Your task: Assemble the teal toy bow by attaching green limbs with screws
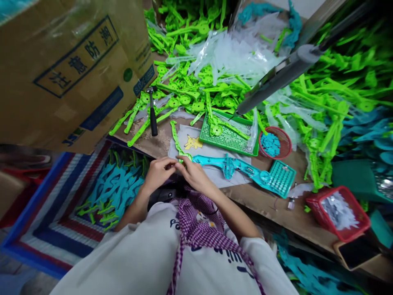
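My left hand [160, 174] and my right hand [196, 175] meet at the table's front edge, fingers closed in a pinch. What they pinch is hidden behind the fingers. Just beyond the fingertips lies a bright green plastic arm-shaped piece [175, 135], its near end partly covered by my fingers; I cannot tell whether they grip it. A long turquoise plastic piece [227, 164] lies to the right of my right hand, on a grey cloth [211, 174] with a yellow cartoon figure. My right hand is close to its left end.
A green basket [227, 145], a red basket of turquoise bits [288, 143] and a red bin [367, 221] stand rightward. A hammer [152, 110] lies left of a green parts heap [196, 98]. A grey power screwdriver [276, 80] hangs above. A large carton [76, 24] and striped crate [46, 209] are left.
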A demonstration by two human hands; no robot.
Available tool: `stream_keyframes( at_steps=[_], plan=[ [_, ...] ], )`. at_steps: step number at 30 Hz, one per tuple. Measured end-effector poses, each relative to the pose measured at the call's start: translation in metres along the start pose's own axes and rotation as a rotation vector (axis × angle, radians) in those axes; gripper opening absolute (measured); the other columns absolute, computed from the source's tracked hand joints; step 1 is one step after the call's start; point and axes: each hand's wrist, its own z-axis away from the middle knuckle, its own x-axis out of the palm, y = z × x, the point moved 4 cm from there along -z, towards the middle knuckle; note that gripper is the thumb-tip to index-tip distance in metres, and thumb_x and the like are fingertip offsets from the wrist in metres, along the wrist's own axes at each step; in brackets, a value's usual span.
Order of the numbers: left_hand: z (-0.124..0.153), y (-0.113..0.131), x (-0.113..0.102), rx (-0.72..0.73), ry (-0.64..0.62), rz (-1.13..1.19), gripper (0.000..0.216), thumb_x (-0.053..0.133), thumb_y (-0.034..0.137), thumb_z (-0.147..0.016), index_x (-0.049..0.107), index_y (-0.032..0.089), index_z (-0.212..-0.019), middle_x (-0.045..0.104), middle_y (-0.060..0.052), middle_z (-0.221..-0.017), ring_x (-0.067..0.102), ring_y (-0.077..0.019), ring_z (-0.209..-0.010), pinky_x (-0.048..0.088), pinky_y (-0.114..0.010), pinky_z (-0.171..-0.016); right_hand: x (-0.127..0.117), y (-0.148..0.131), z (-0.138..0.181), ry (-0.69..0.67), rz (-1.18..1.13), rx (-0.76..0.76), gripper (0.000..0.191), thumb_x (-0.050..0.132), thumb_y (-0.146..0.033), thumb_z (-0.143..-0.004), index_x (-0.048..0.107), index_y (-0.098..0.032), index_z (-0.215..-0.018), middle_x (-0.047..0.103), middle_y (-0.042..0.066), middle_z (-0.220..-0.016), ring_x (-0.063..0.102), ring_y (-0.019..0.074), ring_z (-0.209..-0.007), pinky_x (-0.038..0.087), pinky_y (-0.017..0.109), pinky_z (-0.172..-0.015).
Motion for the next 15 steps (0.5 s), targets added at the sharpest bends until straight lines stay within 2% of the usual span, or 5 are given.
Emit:
stream_keyframes(
  at_steps=[4,8,10,13,15],
  plan=[
    [-0.004,-0.026,0.004,-0.267,-0.004,0.382,0.037,0.078,0.051,-0.075,0.061,0.019,-0.081,0.069,0.002,-0.065,0.065,-0.0141,-0.056,0.053,-0.024,-0.055,-0.012,0.012,-0.011,-0.074,-0.192,-0.01,0.033,0.056,-0.049,-0.094,0.07,-0.018,-0.093,0.072,0.003,-0.083,0.06,0.0142,-0.071,0.044,0.025,-0.068],
    [-0.022,-0.045,0.014,-0.376,-0.022,0.598,0.057,0.079,0.064,-0.07,0.046,0.022,-0.087,0.063,0.006,-0.058,0.062,-0.0128,-0.046,0.051,-0.022,-0.049,-0.021,0.024,-0.029,-0.113,-0.304,0.013,0.028,0.065,-0.045,-0.086,0.071,-0.017,-0.09,0.066,-0.002,-0.072,0.051,0.0117,-0.062,0.038,0.023,-0.06],
    [-0.032,-0.048,0.012,-0.301,0.06,0.487,0.051,0.072,0.063,-0.079,0.049,0.021,-0.097,0.069,0.001,-0.07,0.068,-0.0148,-0.057,0.055,-0.025,-0.056,-0.025,0.03,-0.046,-0.038,-0.26,0.041,0.021,0.066,-0.037,-0.083,0.07,-0.016,-0.085,0.062,-0.003,-0.067,0.05,0.0113,-0.062,0.036,0.023,-0.06],
    [-0.04,-0.046,0.004,-0.093,0.239,0.109,0.034,0.06,0.047,-0.094,0.057,0.019,-0.113,0.072,-0.01,-0.108,0.072,-0.0202,-0.094,0.059,-0.035,-0.085,-0.033,0.041,-0.079,0.131,-0.177,0.12,0.018,0.063,-0.032,-0.082,0.069,-0.015,-0.079,0.057,-0.004,-0.062,0.047,0.0111,-0.059,0.034,0.024,-0.059],
    [-0.041,-0.045,0.007,0.046,0.215,-0.108,0.026,0.055,0.037,-0.099,0.063,0.019,-0.115,0.068,-0.012,-0.122,0.067,-0.0231,-0.113,0.053,-0.041,-0.101,-0.036,0.044,-0.101,0.198,-0.148,0.14,0.021,0.062,-0.034,-0.083,0.07,-0.015,-0.08,0.057,-0.004,-0.062,0.048,0.0115,-0.06,0.035,0.024,-0.06]
  ],
)
